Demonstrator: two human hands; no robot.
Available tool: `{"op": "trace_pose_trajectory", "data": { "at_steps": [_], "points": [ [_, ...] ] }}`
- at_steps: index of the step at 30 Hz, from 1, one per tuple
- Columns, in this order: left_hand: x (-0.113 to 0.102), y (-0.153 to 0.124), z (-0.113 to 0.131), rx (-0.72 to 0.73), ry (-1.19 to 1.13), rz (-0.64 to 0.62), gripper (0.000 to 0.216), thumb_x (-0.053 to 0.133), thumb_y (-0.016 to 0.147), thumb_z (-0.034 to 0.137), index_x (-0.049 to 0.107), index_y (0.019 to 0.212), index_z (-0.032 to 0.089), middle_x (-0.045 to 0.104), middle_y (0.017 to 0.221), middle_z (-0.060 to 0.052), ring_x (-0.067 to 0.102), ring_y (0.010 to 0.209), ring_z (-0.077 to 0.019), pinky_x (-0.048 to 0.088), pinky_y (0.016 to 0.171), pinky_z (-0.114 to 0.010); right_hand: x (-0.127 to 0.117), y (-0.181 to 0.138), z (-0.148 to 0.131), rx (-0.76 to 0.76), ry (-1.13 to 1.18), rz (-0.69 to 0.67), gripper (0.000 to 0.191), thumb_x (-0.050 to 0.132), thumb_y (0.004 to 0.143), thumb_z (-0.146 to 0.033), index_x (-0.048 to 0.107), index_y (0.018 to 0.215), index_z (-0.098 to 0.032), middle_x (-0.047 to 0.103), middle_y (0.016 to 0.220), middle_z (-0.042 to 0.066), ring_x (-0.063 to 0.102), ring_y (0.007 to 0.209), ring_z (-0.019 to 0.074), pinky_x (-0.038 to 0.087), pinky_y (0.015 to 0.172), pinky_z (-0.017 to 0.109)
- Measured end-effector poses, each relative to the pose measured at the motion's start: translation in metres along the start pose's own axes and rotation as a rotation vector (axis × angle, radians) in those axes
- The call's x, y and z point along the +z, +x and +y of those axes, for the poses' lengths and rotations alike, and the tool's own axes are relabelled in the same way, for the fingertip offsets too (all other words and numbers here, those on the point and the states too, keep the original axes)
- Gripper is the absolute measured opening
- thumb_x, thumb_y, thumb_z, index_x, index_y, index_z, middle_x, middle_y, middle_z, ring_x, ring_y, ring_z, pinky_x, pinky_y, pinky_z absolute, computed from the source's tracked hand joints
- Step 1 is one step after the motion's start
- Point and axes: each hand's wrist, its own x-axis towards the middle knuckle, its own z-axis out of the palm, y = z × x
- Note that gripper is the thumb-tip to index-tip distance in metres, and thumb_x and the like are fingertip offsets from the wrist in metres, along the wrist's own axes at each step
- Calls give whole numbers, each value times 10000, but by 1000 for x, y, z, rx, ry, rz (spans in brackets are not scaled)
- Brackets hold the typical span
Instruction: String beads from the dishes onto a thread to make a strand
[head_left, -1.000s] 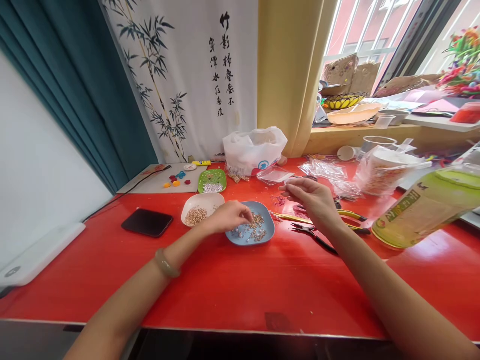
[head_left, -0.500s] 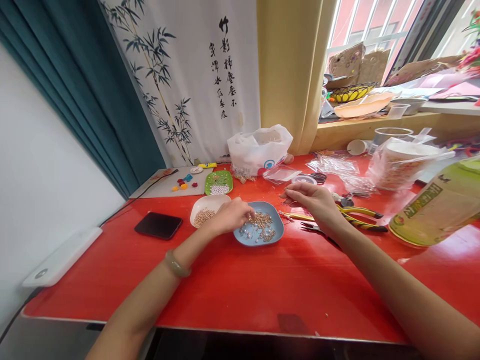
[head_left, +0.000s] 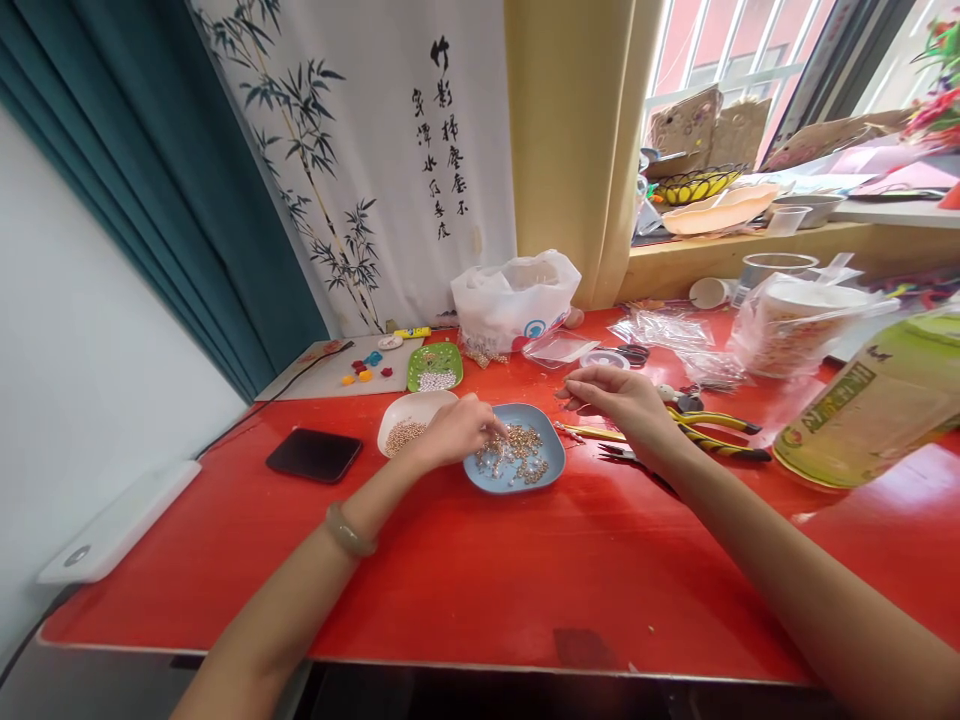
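Note:
My left hand [head_left: 466, 430] reaches over the left rim of the blue plate [head_left: 517, 483], its bent fingertips down at the beads. Gold beads [head_left: 527, 438] and some pearly white ones lie loose in that plate. Whether a bead sits between those fingertips is too small to see. To the right, above the table, my right hand [head_left: 611, 395] is closed in a pinch; what it holds is too fine to make out. A white bowl [head_left: 420, 402] with small gold beads stands behind my left wrist, partly covered by it.
Yellow-and-black pliers [head_left: 724, 437] and a dark-tipped tool [head_left: 619, 453] lie by my right forearm. Beyond stand a green tray [head_left: 435, 357] and a white plastic bag [head_left: 516, 295]. A phone [head_left: 315, 455] lies left; a large green-lidded container [head_left: 862, 405] stands right.
The view has shifted slightly. My left fingertips have moved a little within the beads at the plate's left side. My right hand keeps its pinch in nearly the same place.

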Motion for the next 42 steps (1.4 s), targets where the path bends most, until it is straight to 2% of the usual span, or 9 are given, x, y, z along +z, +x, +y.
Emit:
{"op": "trace_pose_trajectory", "data": {
  "at_steps": [3,6,10,14,20,30,36,42],
  "points": [
    [3,0,1,22,13,7,269,469,766,199,631,954,303,608,827,-17,456,810,-159,369,680,-259,0,1,1,1,5,-5,226,597,666,-368,593,747,-157,651,764,67,585,630,127,458,617,278],
    [4,0,4,25,12,-12,239,465,773,211,648,899,297,602,858,-18,450,826,-162,365,677,-262,0,1,2,9,6,-11,232,599,661,-376,592,739,-158,652,758,65,591,632,133,456,612,280],
    [5,2,9,-30,-19,75,193,485,764,226,647,867,242,614,850,-20,445,841,-168,368,688,-268,1,1,3,14,6,-23,230,598,662,-379,596,741,-164,654,757,65,595,640,138,454,615,281],
    [13,5,11,-1,-30,123,150,509,753,259,638,821,221,615,854,-15,438,859,-170,364,705,-274,1,0,3,16,11,-40,240,600,655,-388,595,741,-164,659,751,64,590,624,135,448,596,276],
    [24,9,10,33,29,110,154,497,762,281,635,780,214,605,839,-24,434,853,-173,352,648,-265,1,2,5,17,11,-48,233,600,662,-376,592,750,-160,660,750,57,590,621,122,443,589,254],
    [23,9,11,74,144,100,171,465,776,255,631,812,230,603,840,-26,426,841,-177,311,531,-244,0,2,8,23,15,-49,253,604,664,-382,593,777,-155,663,763,64,597,629,130,454,608,267],
    [24,10,15,158,257,86,212,417,800,235,626,800,201,595,807,-58,431,850,-189,323,519,-247,1,1,7,29,22,-54,250,607,662,-383,592,778,-162,661,759,59,596,632,126,453,613,264],
    [24,11,19,128,236,84,221,380,795,200,593,761,151,576,780,-85,450,858,-198,372,559,-254,1,1,6,35,25,-45,241,610,653,-380,599,756,-162,662,738,56,597,639,129,462,653,287]
  ]
}}
